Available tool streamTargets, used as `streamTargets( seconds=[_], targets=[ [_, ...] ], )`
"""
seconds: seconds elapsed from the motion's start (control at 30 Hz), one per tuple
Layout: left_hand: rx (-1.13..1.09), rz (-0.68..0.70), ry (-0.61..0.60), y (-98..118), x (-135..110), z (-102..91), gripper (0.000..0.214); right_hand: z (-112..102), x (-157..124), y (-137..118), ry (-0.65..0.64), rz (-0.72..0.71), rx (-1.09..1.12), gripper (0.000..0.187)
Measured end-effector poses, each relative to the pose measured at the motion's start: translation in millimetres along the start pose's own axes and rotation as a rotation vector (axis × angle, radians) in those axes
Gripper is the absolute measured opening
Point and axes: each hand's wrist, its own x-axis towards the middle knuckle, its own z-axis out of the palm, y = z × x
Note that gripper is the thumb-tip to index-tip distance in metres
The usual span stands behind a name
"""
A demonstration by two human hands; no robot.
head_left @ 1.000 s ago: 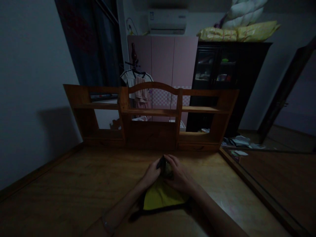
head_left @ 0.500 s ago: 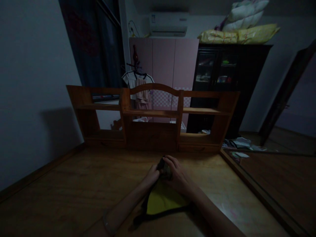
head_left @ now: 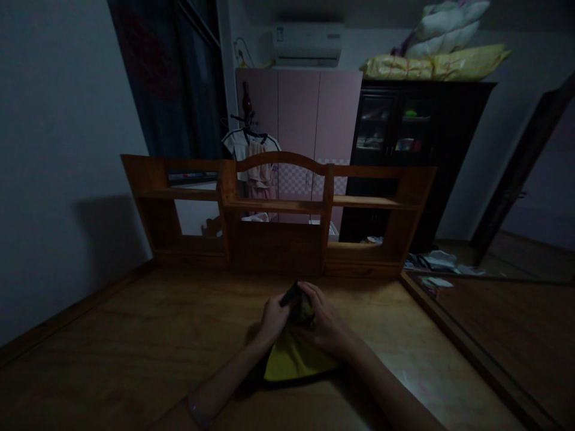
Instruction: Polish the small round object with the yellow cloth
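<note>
Tabletop: pale wood (head_left: 179, 329), under both forearms.
Shelf unit: brown wood (head_left: 278, 206), at the tabletop's far edge.
Air conditioner: white, high on the wall (head_left: 308, 45).
Yellow cloth: dark-edged (head_left: 296, 362), below the hands and between the forearms; appeared to rest on the tabletop.
Hands: left (head_left: 273, 317) pinched a dark strip (head_left: 290, 294); right (head_left: 331, 320) curled round a dark rounded object (head_left: 306, 310), both near the cloth's far end.
Rounded object: looked smooth; judged liable to slip if the right fingers loosened or the left pulled sharply. Dim light could hide a misplaced fold.
Sticker: on the air conditioner (head_left: 279, 34); lettering too small to read. No brand legible.
</note>
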Motion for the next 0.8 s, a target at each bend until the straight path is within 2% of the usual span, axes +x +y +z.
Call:
streamTargets(
  seconds=[0.17,0.3,0.47,0.63,0.8],
  targets=[
    [-0.097,0.053,-0.032,-3,3,1.9,0.031,7,-1,7,0.018,-0.009,-0.063,0.088],
    [-0.229,0.025,-0.108,-1,3,4.8,0.044,9,-1,10,0.033,-0.023,-0.137,0.086],
    [-0.287,-0.016,-0.140,6,2,5.1,0.052,9,-1,11,0.052,-0.017,-0.158,0.085],
    [-0.306,-0.054,-0.145,14,-2,4.9,0.052,7,-1,12,0.070,0.004,-0.156,0.086],
    [-0.335,-0.112,-0.136,19,-6,5.4,0.043,8,-1,15,0.150,0.074,-0.182,0.083]
  ],
)
